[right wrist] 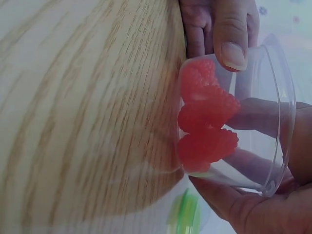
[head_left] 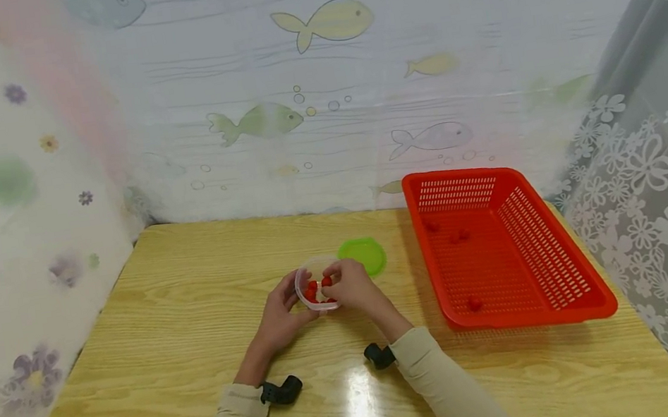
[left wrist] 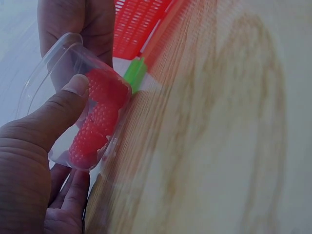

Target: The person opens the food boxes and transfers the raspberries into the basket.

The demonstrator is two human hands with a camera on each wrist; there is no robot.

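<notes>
My left hand (head_left: 279,319) grips a clear plastic cup (head_left: 304,298), its thumb against the near wall and its fingers round the left side. Several red raspberries (left wrist: 100,112) sit at the cup's bottom. My right hand (head_left: 354,285) is at the cup's right side, with fingers reaching over the rim close to a raspberry (head_left: 327,281). Through the clear wall in the right wrist view, a finger (right wrist: 258,114) shows near the raspberries. Whether the right hand pinches one is hidden. Just behind the cup, a green lid (head_left: 362,256) lies on the table.
A large red plastic basket (head_left: 519,318) stands on the right of the wooden table (head_left: 170,317). Several raspberries (head_left: 474,304) lie scattered inside it. Patterned curtains (head_left: 329,131) hang behind the table and along both sides.
</notes>
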